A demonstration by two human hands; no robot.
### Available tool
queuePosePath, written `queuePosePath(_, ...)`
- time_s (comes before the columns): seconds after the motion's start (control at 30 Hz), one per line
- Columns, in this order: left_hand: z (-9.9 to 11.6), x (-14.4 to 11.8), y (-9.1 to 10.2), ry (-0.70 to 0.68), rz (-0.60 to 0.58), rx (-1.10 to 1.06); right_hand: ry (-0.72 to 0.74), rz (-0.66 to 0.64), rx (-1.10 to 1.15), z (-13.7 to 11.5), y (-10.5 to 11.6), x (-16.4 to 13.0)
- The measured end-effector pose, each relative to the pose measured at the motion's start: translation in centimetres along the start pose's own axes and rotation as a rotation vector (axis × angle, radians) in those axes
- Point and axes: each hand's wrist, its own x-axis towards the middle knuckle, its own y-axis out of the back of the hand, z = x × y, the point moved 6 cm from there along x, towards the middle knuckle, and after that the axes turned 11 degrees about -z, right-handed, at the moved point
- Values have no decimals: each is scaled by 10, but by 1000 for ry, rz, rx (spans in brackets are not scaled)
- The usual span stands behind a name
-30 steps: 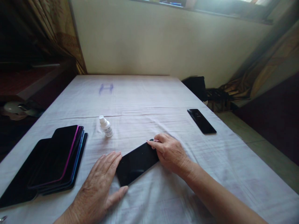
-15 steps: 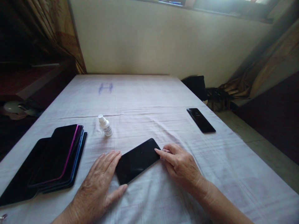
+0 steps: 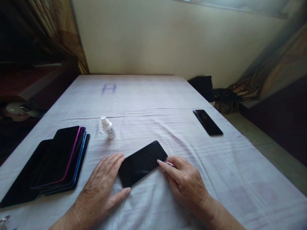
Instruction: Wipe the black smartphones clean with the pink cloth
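White cloth (image 3: pixel 148 95) over a table, dim room, curtains at both sides; phone (image 3: pixel 142 163) lies screen-up near centre, both hands on it.

Phone is flat on the cloth, long axis running from 8 to 2 o'clock. Left hand (image 3: pixel 102 188) lies flat, fingers spread and relaxed, with fingertips at the phone's 9 o'clock edge and thumb by its near corner, bracing rather than gripping. Right hand (image 3: pixel 184 182) sits at 4 o'clock, loosely curled, index tip touching the phone's right edge, with something small and pink under the fingers; cannot tell what. To do this well, judging by the pose: keep the left hand pinning the phone so it does not skate on the cloth, and press lightly. Dropper bottle (image 3: pixel 107 127) stands at 11 o'clock, a stack of phones (image 3: pixel 57 161) at 9, a lone phone (image 3: pixel 207 122) at 2.
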Motion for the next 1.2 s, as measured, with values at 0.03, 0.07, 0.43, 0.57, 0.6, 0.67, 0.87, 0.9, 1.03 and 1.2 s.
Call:
queuePosePath(0.03,0,0,0,-1,-2,1,-19,0,-6,2,1,0)
queuePosePath(0.07,0,0,0,-2,-5,2,-36,2,-15,4,1,-1)
queuePosePath(0.43,0,0,1,-12,-10,7,57,13,3,-14,-5,1)
queuePosePath(0.57,0,0,0,-3,-23,-1,4,0,-13,-4,-3,1)
queuePosePath(0.6,0,0,0,-3,-24,-3,-21,1,-26,0,-1,0)
queuePosePath(0.67,0,0,1,-7,-17,1,-63,7,-55,8,1,0)
queuePosePath(0.87,3,2,4,-41,6,56,-14,34,-61,1,0,2)
queuePosePath(0.9,3,2,5,-45,9,59,11,37,-51,-3,-1,2)
queuePosePath(1.03,2,2,4,-43,12,52,89,29,-16,-16,-7,3)
queuePosePath(1.2,2,1,2,-35,3,46,44,28,-20,-8,-5,4)
